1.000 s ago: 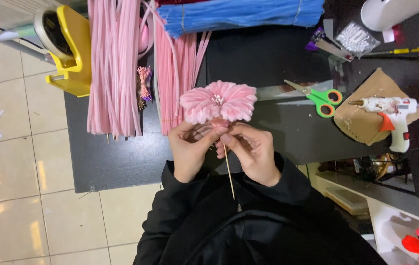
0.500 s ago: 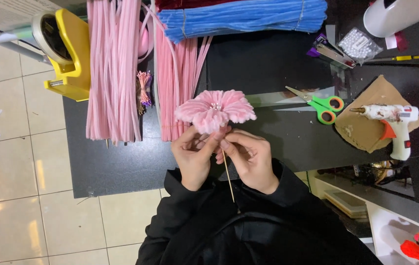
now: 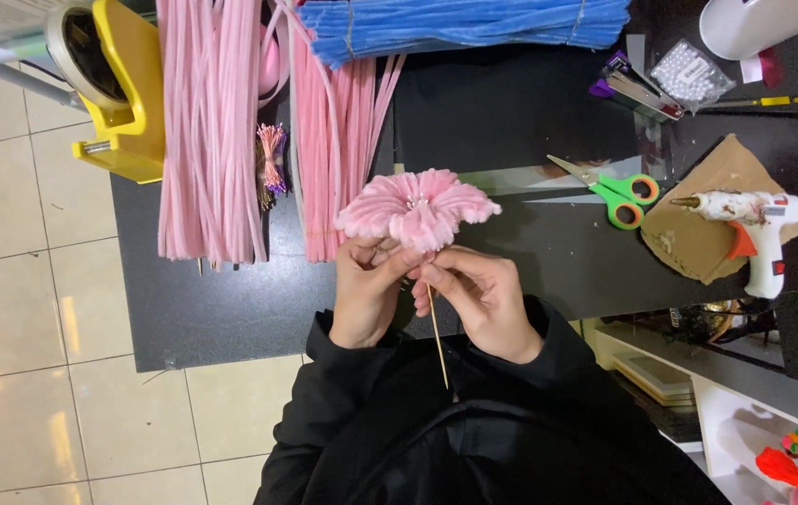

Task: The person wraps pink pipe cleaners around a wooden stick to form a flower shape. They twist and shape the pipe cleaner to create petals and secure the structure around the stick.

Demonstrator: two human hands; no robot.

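Head view, looking down: my left hand (image 3: pixel 368 292) has its fingertips pinched closed at the base of the pink pipe-cleaner flower (image 3: pixel 418 208), just under the petals, while my right hand (image 3: pixel 477 301) is curled closed around the thin wooden stick (image 3: pixel 438 335) that runs down from the bloom toward my black sleeve (image 3: pixel 567 360). The flower sits above both hands, petals fanned outward, with a small pale cluster at its centre, held over the near edge of the black table (image 3: pixel 212 309).

To do this well, I judge the grip should stay close under the petals so the head cannot wobble, with the stick kept straight and turned gently rather than bent, since it looks thin enough to snap.

Further out, bundles of pink pipe cleaners (image 3: pixel 207 131) lie to the left and a blue bundle (image 3: pixel 464 23) across the top. Green-handled scissors (image 3: pixel 616 192) rest to the right, and beyond them a white glue gun (image 3: pixel 745 224) lies on a piece of brown cardboard (image 3: pixel 698 238). A yellow tape dispenser (image 3: pixel 123 93) stands at the far left corner.
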